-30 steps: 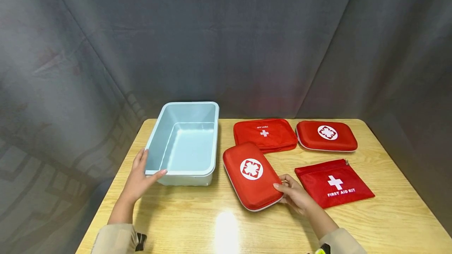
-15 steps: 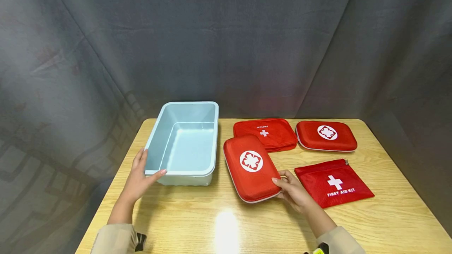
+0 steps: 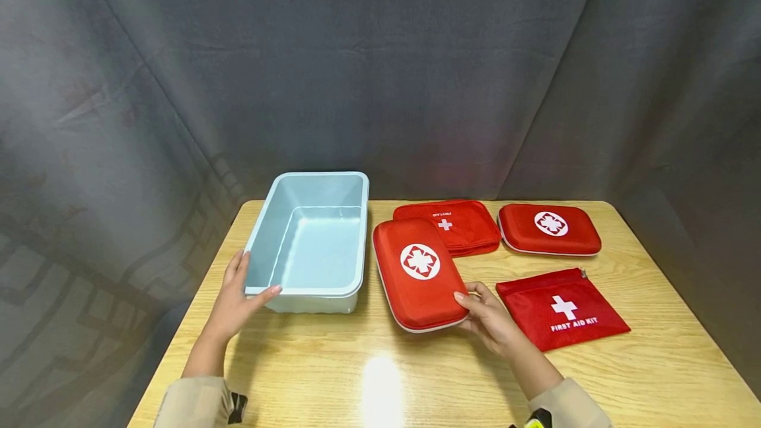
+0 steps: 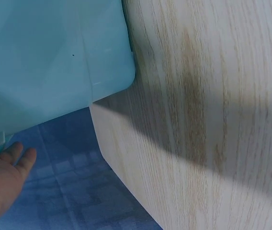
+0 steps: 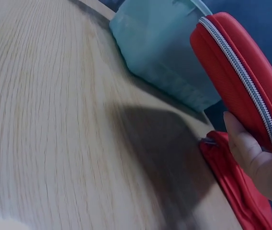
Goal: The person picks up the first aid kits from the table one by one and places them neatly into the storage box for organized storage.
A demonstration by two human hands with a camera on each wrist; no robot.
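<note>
My right hand (image 3: pixel 489 321) grips a red hard-shell first aid case (image 3: pixel 417 296) by its near right corner, thumb on top and fingers beneath. The case is held above the table, its white emblem facing up; in the right wrist view its zipper (image 5: pixel 241 72) runs along the side and its shadow falls on the wood. My left hand (image 3: pixel 233 299) rests at the near left corner of a pale blue plastic tub (image 3: pixel 357 283), fingers along the left side and thumb across the front rim. Nothing lies inside the tub.
A flat red first aid pouch (image 3: pixel 470 230) lies behind the held case, partly covered by it. Another red hard case (image 3: pixel 571 230) sits at the back right. A red zip pouch (image 3: pixel 553 286) lies right of my right hand. A grey curtain (image 3: pixel 380 84) stands behind the wooden table (image 3: pixel 309 375).
The right hand has raised the red first aid case and moved it slightly left and away from me. The left hand and the tub have stayed put.
</note>
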